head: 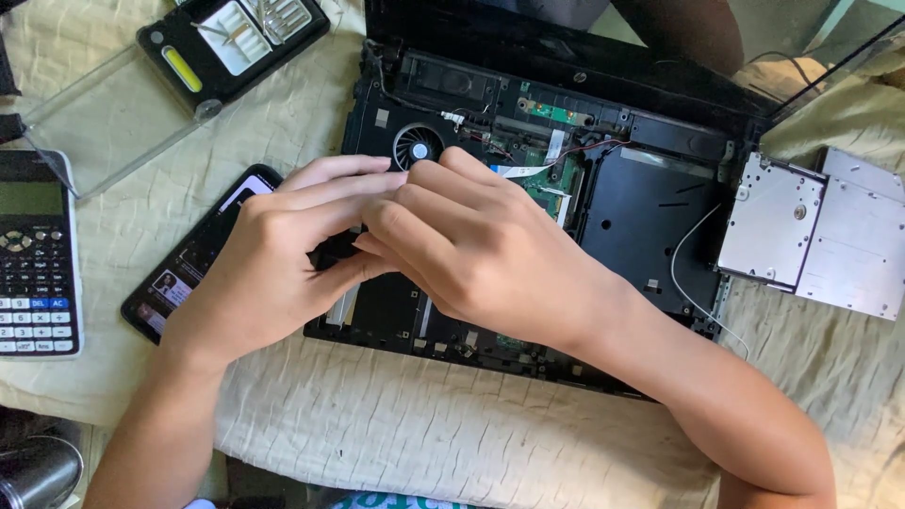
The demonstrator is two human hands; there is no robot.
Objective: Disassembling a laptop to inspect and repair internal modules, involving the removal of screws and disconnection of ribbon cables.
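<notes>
An opened black laptop base [650, 203] lies on a beige cloth, its fan [419, 148] and green circuit board [556, 179] exposed. My left hand [273, 264] and my right hand [471, 245] meet over the left half of the laptop. Together they pinch a small black part [332, 251], mostly hidden between the fingers. The right hand overlaps the left hand's fingertips.
A silver optical drive [815, 231] lies at the right of the laptop. A smartphone [189, 264] and a calculator [36, 254] lie at the left. A black tool case [231, 42] with a clear lid [108, 118] sits at the top left. A white cable [693, 283] trails from the laptop.
</notes>
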